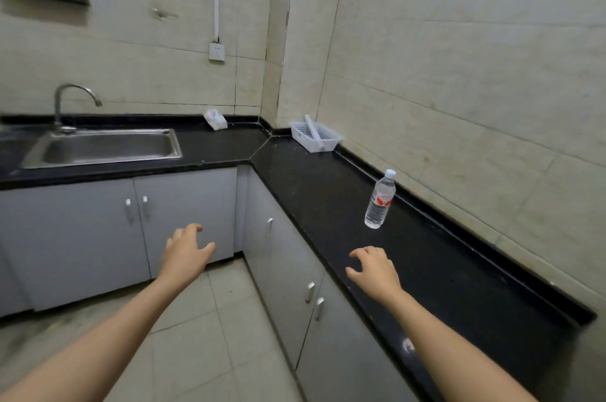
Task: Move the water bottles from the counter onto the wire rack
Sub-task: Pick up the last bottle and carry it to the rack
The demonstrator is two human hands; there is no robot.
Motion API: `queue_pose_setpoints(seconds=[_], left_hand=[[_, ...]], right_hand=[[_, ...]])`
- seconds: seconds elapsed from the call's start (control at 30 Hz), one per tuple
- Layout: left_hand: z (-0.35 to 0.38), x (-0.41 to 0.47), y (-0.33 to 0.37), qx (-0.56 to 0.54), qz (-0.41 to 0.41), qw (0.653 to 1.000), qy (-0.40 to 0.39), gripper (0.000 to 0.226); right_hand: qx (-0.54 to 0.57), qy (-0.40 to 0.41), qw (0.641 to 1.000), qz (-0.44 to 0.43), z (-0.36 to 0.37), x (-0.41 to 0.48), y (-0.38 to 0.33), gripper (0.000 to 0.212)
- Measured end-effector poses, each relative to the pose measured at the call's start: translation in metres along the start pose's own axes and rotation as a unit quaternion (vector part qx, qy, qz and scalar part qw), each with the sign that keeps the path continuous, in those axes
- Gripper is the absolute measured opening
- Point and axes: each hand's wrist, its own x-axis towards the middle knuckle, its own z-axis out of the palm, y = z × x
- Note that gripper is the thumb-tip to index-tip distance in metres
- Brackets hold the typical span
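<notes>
- Upright on the black counter (328,198), one clear plastic water bottle (380,200) is seen, its long axis vertical in the scene though leaning in the wide-angle view, white cap uppermost and base on the stone.
- Its place is beyond the right hand (373,270), further along the counter and slightly toward the wall, apart from the fingers.
- A red and white label is wrapped around the bottle's middle; its print cannot be read.
- The right hand is held above the counter with fingers spread and curled, nothing gripped.
- The left hand (187,252) is held out over the tiled floor in front of the grey cabinet doors (183,214), fingers apart and empty.
- Both forearms are cut off by the lower edge of the view.
- Far beyond the right hand, in the corner, a white perforated plastic basket (316,136) is set, with a pale rod-like item lying in it that cannot be identified.
- Beyond the left hand, a stainless steel sink (105,147) with a curved faucet (70,103) is sunk into the counter; a crumpled white packet (215,119) is propped by the wall.
- The glossy counter is polished stone; the walls are pale, stained tile.
</notes>
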Motion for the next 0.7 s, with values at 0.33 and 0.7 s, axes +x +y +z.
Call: queue_pose_setpoints(seconds=[0.33, 0.7], left_hand=[[0.099, 0.081, 0.038, 0.003, 0.026, 0.996, -0.09, 0.045], [0.234, 0.225, 0.133, 0.079, 0.093, 0.981, -0.149, 0.044]], right_hand=[[0.121, 0.023, 0.976, 0.181, 0.009, 0.094, 0.08, 0.041], [0.286, 0.069, 0.913, 0.282, 0.035, 0.266, 0.166, 0.054]])
